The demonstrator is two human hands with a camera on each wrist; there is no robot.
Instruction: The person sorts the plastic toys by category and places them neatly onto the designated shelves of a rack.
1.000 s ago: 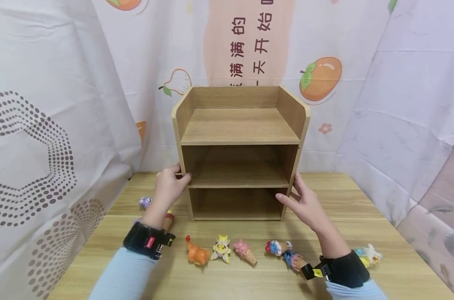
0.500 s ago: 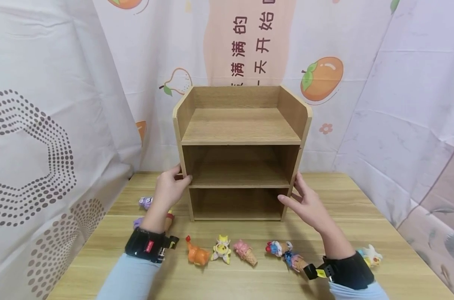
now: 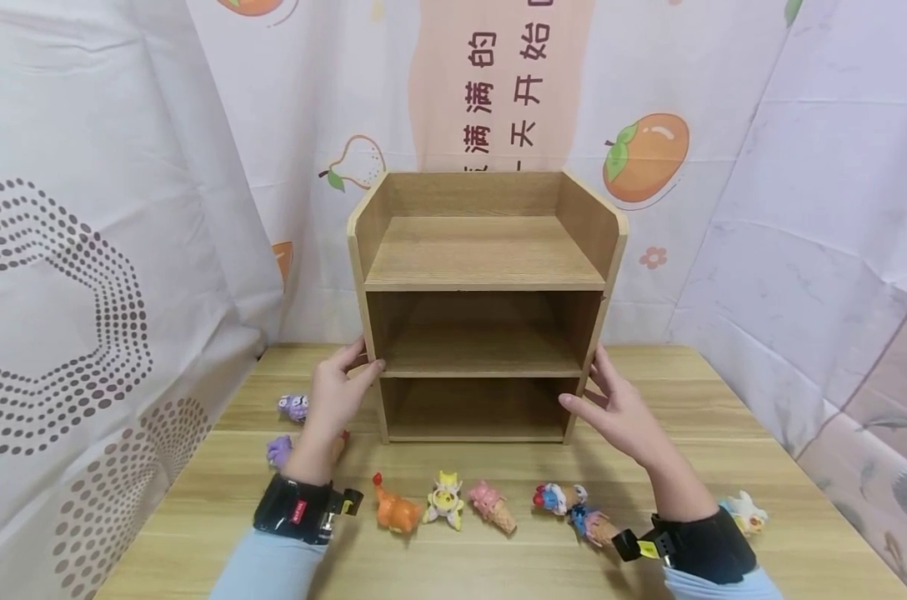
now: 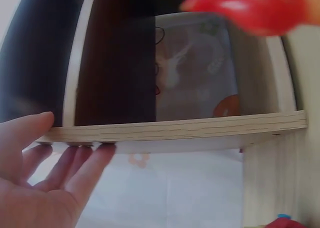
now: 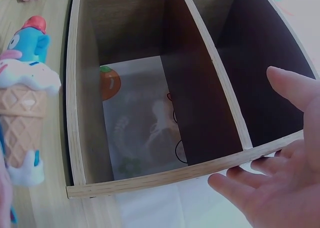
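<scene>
A wooden shelf unit (image 3: 483,250) with a walled top and two compartments stands upright on the table. My left hand (image 3: 337,400) pinches its left side panel: the thumb crosses the front edge and the fingers lie against the outer face, as the left wrist view shows too. On the opposite side, my right hand (image 3: 624,417) touches the outer face of the right panel with its fingers. Its thumb (image 5: 287,85) sticks out in front of the opening, apart from the wood.
In front of the shelf lie an orange toy (image 3: 398,511), a yellow-white figure (image 3: 444,502), a pink ice-cream-cone toy (image 3: 493,506) and two blue-topped cone toys (image 3: 554,498). Purple toys (image 3: 294,407) lie left, a white toy (image 3: 744,512) right. Printed cloth (image 3: 288,100) hangs behind.
The left thumb has straightened slightly along the panel's front edge. The whole view shifts a little; the shelf shows only a very slight shift to the right, and the toys stay in place.
</scene>
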